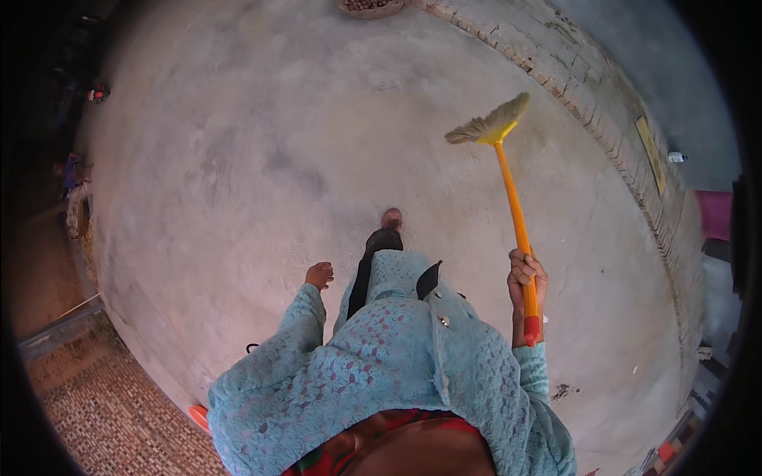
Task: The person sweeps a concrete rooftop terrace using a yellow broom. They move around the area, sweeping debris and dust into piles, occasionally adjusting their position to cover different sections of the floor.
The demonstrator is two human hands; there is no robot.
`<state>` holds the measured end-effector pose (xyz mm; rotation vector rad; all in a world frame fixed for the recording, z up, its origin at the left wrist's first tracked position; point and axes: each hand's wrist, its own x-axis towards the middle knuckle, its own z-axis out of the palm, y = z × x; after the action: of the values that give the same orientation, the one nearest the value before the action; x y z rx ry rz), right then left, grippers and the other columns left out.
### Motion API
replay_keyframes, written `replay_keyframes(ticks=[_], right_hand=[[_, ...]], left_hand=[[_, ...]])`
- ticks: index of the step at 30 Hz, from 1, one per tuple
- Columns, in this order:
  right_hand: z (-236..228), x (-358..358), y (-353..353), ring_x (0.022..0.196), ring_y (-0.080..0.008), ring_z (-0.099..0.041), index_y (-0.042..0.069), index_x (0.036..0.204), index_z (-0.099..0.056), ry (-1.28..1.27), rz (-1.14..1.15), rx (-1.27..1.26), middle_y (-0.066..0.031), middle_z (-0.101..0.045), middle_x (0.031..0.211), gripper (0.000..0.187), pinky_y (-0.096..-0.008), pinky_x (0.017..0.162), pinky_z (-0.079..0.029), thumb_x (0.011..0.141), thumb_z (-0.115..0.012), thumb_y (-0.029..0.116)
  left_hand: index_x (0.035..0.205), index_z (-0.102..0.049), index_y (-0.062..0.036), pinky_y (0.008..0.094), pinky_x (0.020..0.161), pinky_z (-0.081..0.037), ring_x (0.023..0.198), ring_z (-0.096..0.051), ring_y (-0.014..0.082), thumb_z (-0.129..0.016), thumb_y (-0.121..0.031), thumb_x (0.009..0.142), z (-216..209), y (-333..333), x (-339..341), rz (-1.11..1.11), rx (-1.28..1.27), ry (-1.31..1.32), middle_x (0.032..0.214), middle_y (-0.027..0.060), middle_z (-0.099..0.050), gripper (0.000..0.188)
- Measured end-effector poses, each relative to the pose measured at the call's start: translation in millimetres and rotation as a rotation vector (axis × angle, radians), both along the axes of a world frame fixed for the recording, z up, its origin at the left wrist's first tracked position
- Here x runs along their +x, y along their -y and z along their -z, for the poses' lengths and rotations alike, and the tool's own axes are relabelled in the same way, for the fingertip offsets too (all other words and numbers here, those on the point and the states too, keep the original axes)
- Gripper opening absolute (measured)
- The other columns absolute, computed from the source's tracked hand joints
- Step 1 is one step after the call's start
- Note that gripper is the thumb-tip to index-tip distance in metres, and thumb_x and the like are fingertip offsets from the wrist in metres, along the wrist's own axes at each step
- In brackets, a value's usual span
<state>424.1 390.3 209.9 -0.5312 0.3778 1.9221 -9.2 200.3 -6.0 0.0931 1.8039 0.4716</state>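
Note:
My right hand is wrapped round the orange handle of a broom, close to its red end cap. The broom points away from me, and its fanned greyish bristles spread from a yellow collar at the far end. Whether the bristles touch the floor I cannot tell. Off to the left, my left hand hangs by my side with nothing in it, its fingers loosely bent and apart. Between the hands one foot shows on the floor.
The grey concrete floor is bounded on the right by a low brick edge. A round basket of small brown things stands at the far edge. Patterned tiles and an orange object lie at lower left.

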Motion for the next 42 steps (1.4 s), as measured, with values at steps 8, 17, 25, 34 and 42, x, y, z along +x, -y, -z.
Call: replay_keyframes(ticks=[8, 17, 25, 34, 42], right_hand=[[104, -121, -150, 0.048, -0.0052, -0.039, -0.006, 0.091, -0.034, -0.431, -0.236, -0.057, -0.005, -0.035, 0.071, 0.018, -0.0152, 0.038, -0.035, 0.075, -0.041, -0.005], [181, -90, -181, 0.048, -0.0103, -0.044, -0.006, 0.082, -0.03, -0.511, -0.141, -0.289, -0.0071, -0.037, 0.069, 0.016, -0.0181, 0.041, -0.04, 0.069, -0.039, -0.003], [90, 147, -35, 0.047, -0.0071, -0.041, -0.009, 0.083, -0.034, -0.221, 0.128, -0.359, -0.0054, -0.039, 0.067, 0.015, -0.0165, 0.04, -0.038, 0.071, -0.04, -0.001], [22, 189, 17, 0.047, -0.0061, -0.037, 0.017, 0.11, -0.037, 0.412, 0.177, -0.291, -0.0028, -0.036, 0.066, 0.044, -0.0152, 0.041, -0.037, 0.072, -0.039, -0.005], [7, 118, -27, 0.043, -0.0019, -0.029, 0.016, 0.124, -0.025, 0.241, 0.043, -0.085, -0.0037, -0.034, 0.071, 0.064, -0.0111, 0.034, -0.028, 0.066, -0.041, -0.006]], left_hand=[[0.102, -0.051, -0.0109, 0.0296, 0.051, -0.042, 0.067, -0.055, 0.0136, -0.049, -0.016, 0.073, -32, -44, -25, 0.044, -0.019, -0.04, 0.077, 0.0025, -0.057, 0.03], [0.101, -0.05, -0.012, 0.0319, 0.053, -0.042, 0.069, -0.057, 0.0172, -0.05, -0.023, 0.074, -59, -29, -34, -0.021, -0.124, -0.084, 0.08, 0.0041, -0.056, 0.029], [0.103, -0.051, -0.0102, 0.0294, 0.052, -0.041, 0.067, -0.056, 0.0135, -0.049, -0.021, 0.075, -35, -122, 23, 0.233, -0.035, -0.05, 0.079, 0.0025, -0.057, 0.03], [0.105, -0.05, -0.0084, 0.0286, 0.053, -0.042, 0.07, -0.056, 0.0146, -0.05, -0.02, 0.075, -37, -183, 56, 0.38, 0.037, -0.011, 0.08, 0.0031, -0.057, 0.033], [0.101, -0.049, -0.0099, 0.0346, 0.058, -0.045, 0.073, -0.054, 0.0186, -0.049, -0.025, 0.077, -24, -149, 33, 0.337, -0.061, 0.004, 0.084, 0.0064, -0.055, 0.028]])
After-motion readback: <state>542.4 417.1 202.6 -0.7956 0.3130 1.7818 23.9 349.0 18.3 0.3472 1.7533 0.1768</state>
